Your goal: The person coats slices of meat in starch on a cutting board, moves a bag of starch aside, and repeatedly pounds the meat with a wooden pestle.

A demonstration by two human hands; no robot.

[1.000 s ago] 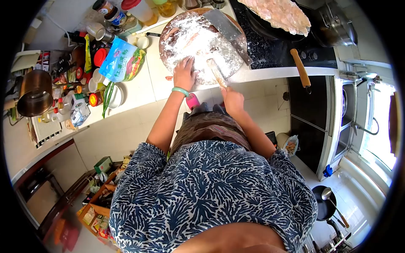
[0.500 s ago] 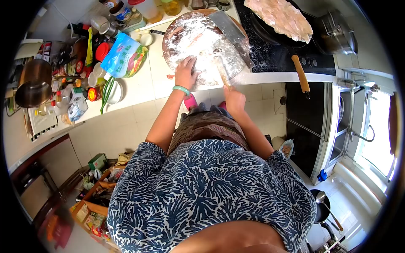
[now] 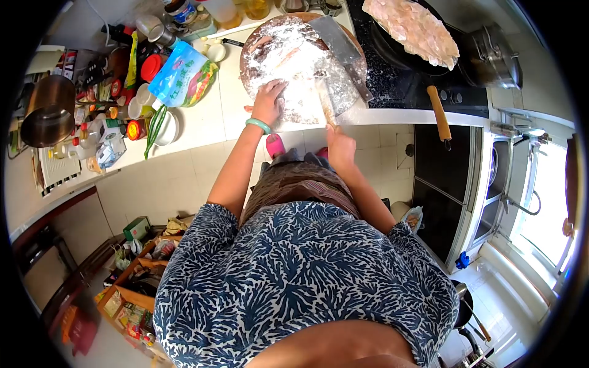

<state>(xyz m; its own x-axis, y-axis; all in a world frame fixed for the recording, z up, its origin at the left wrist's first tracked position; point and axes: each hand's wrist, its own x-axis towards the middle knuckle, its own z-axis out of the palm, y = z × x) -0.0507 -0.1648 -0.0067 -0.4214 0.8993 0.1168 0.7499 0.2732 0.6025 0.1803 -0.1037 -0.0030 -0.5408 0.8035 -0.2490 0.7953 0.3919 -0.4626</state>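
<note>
A round wooden board [image 3: 250,69] at the counter's edge is covered in white flour [image 3: 300,67], with some pinkish pieces [image 3: 288,57] in it. My left hand [image 3: 268,103], a green bangle at the wrist, rests at the board's front left, fingers apart on the flour. In my right hand [image 3: 340,146] is the handle end of a floured wooden stick [image 3: 324,103], whose far part lies over the flour. A cleaver [image 3: 336,40] lies flat across the board's right side, touched by neither hand.
Left of the board are a blue bag [image 3: 184,75], a white bowl [image 3: 169,130] and green onions [image 3: 156,131]. On the black stove [image 3: 392,89] at right, a pan [image 3: 392,48] with a wooden handle stands under pale sliced meat [image 3: 417,30]; a steel pot [image 3: 491,56] is beside it.
The view has shifted slightly. My left hand has drawn its fingers a little on the flour and leans more to the left. My right hand still holds the stick.
</note>
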